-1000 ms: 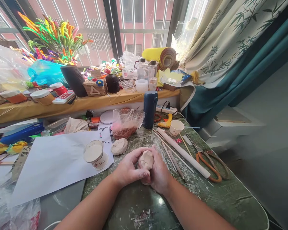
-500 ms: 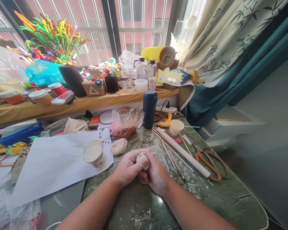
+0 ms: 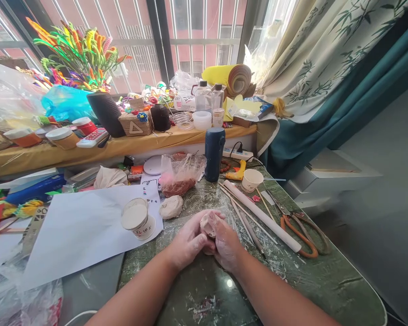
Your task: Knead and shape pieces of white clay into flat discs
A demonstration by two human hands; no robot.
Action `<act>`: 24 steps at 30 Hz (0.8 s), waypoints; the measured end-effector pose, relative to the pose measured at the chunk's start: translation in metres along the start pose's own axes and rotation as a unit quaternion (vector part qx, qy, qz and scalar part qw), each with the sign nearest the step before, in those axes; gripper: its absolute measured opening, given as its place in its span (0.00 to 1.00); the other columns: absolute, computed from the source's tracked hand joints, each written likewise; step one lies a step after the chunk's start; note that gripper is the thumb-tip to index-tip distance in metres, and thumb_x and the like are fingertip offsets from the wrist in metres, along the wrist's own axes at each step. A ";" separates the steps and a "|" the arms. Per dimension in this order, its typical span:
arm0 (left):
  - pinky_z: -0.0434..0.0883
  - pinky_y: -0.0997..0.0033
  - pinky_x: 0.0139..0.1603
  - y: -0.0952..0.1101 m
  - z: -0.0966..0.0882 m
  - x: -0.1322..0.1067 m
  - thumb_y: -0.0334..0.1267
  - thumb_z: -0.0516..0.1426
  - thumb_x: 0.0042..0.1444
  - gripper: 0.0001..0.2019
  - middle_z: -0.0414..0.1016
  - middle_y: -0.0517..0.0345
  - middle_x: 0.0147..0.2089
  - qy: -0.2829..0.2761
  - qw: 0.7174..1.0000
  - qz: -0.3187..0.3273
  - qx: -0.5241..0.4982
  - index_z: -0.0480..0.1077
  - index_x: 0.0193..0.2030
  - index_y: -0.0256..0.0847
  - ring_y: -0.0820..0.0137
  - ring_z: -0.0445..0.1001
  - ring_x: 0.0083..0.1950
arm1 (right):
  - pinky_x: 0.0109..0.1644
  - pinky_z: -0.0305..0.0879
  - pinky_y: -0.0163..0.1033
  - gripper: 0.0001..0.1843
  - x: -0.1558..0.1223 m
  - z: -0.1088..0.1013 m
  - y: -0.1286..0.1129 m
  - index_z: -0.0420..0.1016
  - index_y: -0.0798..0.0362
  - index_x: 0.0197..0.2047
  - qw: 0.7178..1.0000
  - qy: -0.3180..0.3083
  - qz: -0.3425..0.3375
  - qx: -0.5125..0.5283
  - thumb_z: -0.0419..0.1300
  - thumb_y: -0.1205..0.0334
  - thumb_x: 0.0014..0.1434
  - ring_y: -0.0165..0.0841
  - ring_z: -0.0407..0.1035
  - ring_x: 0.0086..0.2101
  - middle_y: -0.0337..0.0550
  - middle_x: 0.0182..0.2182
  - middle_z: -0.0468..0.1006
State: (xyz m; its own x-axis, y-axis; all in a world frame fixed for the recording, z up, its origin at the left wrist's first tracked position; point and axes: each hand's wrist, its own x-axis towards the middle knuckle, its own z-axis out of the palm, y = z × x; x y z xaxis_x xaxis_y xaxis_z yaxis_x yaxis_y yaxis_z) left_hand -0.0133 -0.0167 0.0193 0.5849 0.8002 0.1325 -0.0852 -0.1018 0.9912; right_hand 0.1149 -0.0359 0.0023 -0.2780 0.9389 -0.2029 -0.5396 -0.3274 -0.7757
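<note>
My left hand [image 3: 189, 240] and my right hand [image 3: 227, 244] are cupped together around a pale lump of clay [image 3: 208, 223], just above the green marble table [image 3: 292, 285]. Only the top of the lump shows between my fingers. A second, flatter clay lump [image 3: 171, 207] lies on the table just beyond my left hand. A paper cup [image 3: 136, 220] filled with white material stands on a white sheet [image 3: 78, 231] to the left.
Right of my hands lie a white rolling pin [image 3: 262, 216], thin wooden sticks [image 3: 245, 217] and orange-handled scissors [image 3: 301, 231]. Behind are a plastic bag of reddish material [image 3: 180, 174], a dark blue bottle [image 3: 214, 154], a small paper cup [image 3: 251, 180] and a cluttered windowsill [image 3: 71, 154].
My hands have kept working the clay lump, turning and pressing it; more of it was exposed a second ago, now my fingers wrap it more closely. Nothing else moved.
</note>
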 end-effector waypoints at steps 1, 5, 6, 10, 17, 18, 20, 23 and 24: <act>0.69 0.55 0.63 -0.002 0.000 0.000 0.69 0.60 0.52 0.42 0.75 0.41 0.61 -0.002 1.000 0.000 -0.008 0.69 0.63 0.38 0.49 0.74 0.60 | 0.19 0.37 0.34 0.35 0.000 0.000 -0.001 0.59 0.49 0.19 1.000 0.004 -0.004 -0.021 0.59 0.26 0.54 0.23 0.43 0.14 0.28 0.11 0.52; 0.72 0.55 0.58 -0.008 0.001 0.001 0.66 0.65 0.48 0.44 0.76 0.38 0.60 0.021 0.998 -0.036 -0.037 0.68 0.64 0.38 0.48 0.76 0.58 | 0.22 0.42 0.37 0.34 -0.003 0.004 -0.006 0.59 0.49 0.18 0.992 -0.018 -0.051 -0.118 0.59 0.29 0.57 0.26 0.48 0.17 0.32 0.13 0.55; 0.72 0.54 0.58 -0.009 0.002 0.001 0.65 0.66 0.48 0.44 0.77 0.38 0.60 0.023 0.998 -0.042 -0.048 0.67 0.66 0.38 0.47 0.76 0.59 | 0.22 0.43 0.37 0.34 -0.004 0.004 -0.005 0.60 0.49 0.18 0.989 -0.026 -0.058 -0.133 0.59 0.29 0.58 0.27 0.48 0.18 0.32 0.14 0.56; 0.72 0.52 0.59 -0.005 0.006 0.000 0.62 0.63 0.55 0.37 0.78 0.39 0.59 0.019 0.996 -0.044 -0.074 0.68 0.64 0.38 0.48 0.76 0.59 | 0.24 0.47 0.36 0.31 -0.005 0.000 0.007 0.61 0.49 0.22 0.992 -0.016 -0.048 -0.112 0.62 0.32 0.57 0.27 0.50 0.21 0.32 0.19 0.57; 0.69 0.54 0.62 0.004 0.011 -0.001 0.54 0.61 0.61 0.21 0.78 0.44 0.56 0.020 0.997 -0.015 -0.073 0.72 0.52 0.39 0.52 0.75 0.59 | 0.28 0.59 0.36 0.24 -0.007 -0.004 0.018 0.69 0.50 0.29 0.995 0.030 -0.053 -0.081 0.65 0.37 0.57 0.29 0.58 0.24 0.34 0.23 0.65; 0.70 0.54 0.61 0.002 0.010 0.000 0.55 0.61 0.61 0.22 0.78 0.44 0.56 0.022 0.996 -0.024 -0.084 0.71 0.53 0.40 0.53 0.76 0.58 | 0.26 0.57 0.35 0.25 -0.006 -0.001 0.017 0.68 0.50 0.29 0.996 0.038 -0.048 -0.070 0.66 0.37 0.56 0.28 0.56 0.22 0.32 0.21 0.63; 0.73 0.56 0.57 -0.002 0.009 0.002 0.58 0.62 0.59 0.26 0.79 0.46 0.54 0.031 0.993 -0.043 -0.110 0.69 0.56 0.42 0.54 0.77 0.55 | 0.21 0.49 0.33 0.27 -0.003 0.004 0.012 0.64 0.49 0.26 0.998 0.053 -0.025 -0.027 0.65 0.34 0.56 0.26 0.51 0.18 0.29 0.17 0.59; 0.76 0.60 0.48 -0.005 0.006 0.004 0.61 0.66 0.52 0.36 0.78 0.48 0.52 0.047 0.990 -0.057 -0.119 0.66 0.63 0.44 0.58 0.80 0.45 | 0.18 0.40 0.33 0.35 0.000 0.008 0.000 0.62 0.49 0.22 0.997 0.018 0.041 0.066 0.54 0.24 0.56 0.25 0.46 0.14 0.29 0.12 0.55; 0.76 0.62 0.46 -0.005 0.005 0.004 0.60 0.67 0.51 0.38 0.78 0.48 0.53 0.051 0.991 -0.059 -0.108 0.66 0.64 0.45 0.59 0.80 0.44 | 0.17 0.41 0.33 0.38 0.000 0.008 -0.004 0.64 0.50 0.22 0.993 -0.012 0.061 0.096 0.49 0.22 0.57 0.26 0.48 0.14 0.31 0.11 0.57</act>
State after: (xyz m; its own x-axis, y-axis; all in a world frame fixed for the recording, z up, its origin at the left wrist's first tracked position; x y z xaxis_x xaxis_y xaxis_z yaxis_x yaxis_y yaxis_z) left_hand -0.0068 -0.0163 0.0147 0.5173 0.8558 0.0036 -0.1976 0.1153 0.9735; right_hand 0.1106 -0.0356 0.0100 -0.3678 0.8889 -0.2731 -0.6423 -0.4552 -0.6166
